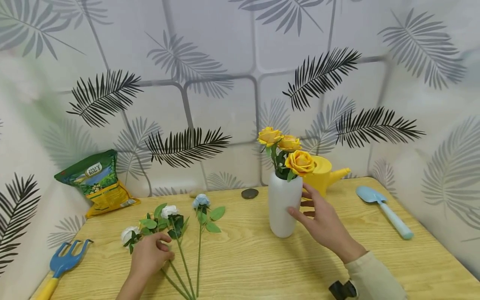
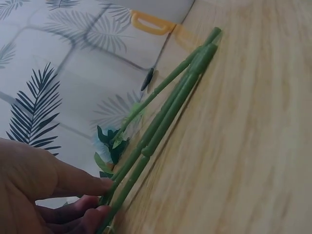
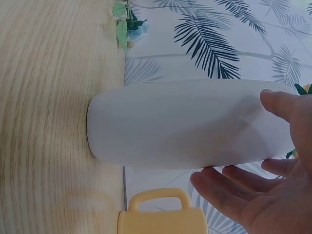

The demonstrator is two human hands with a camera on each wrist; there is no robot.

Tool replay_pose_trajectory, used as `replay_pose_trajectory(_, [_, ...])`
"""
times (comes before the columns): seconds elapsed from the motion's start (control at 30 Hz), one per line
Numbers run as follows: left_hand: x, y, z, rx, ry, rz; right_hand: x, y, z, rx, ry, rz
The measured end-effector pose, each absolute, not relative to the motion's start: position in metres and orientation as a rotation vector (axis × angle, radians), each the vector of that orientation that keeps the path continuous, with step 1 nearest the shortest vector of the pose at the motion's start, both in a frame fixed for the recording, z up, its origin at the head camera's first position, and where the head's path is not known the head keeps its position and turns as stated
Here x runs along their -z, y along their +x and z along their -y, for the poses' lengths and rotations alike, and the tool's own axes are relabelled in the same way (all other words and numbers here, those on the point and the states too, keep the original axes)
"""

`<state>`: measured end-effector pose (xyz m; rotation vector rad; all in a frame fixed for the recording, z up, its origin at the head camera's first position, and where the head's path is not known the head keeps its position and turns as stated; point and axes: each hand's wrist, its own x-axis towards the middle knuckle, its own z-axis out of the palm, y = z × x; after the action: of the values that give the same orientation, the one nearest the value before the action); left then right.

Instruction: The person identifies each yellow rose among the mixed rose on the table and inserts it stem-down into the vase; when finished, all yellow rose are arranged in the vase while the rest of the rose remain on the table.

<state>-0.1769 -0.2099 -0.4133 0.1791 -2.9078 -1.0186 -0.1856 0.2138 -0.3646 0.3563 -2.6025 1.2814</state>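
Note:
My left hand is low over several artificial roses lying on the table, its thumb and fingers pinching at green stems. A white rose lies just beyond the hand and another white rose to its left. A blue rose lies apart on the right. The white vase stands upright with yellow roses in it. My right hand is at the vase's right side, thumb across its front. In the right wrist view its spread fingers lie along the vase's edge, not wrapped round it.
A yellow watering can stands behind the vase. A light blue trowel lies at the right. On the left are a blue hand fork and a green-and-yellow bag. A dark stone lies near the wall.

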Motion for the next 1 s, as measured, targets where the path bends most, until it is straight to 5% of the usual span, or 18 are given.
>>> replay_pose_trajectory(1.0, [0.395, -0.178, 0.211, 1.605, 0.364, 2.481, 0.366, -0.185, -0.214, -1.260, 0.358, 2.621])
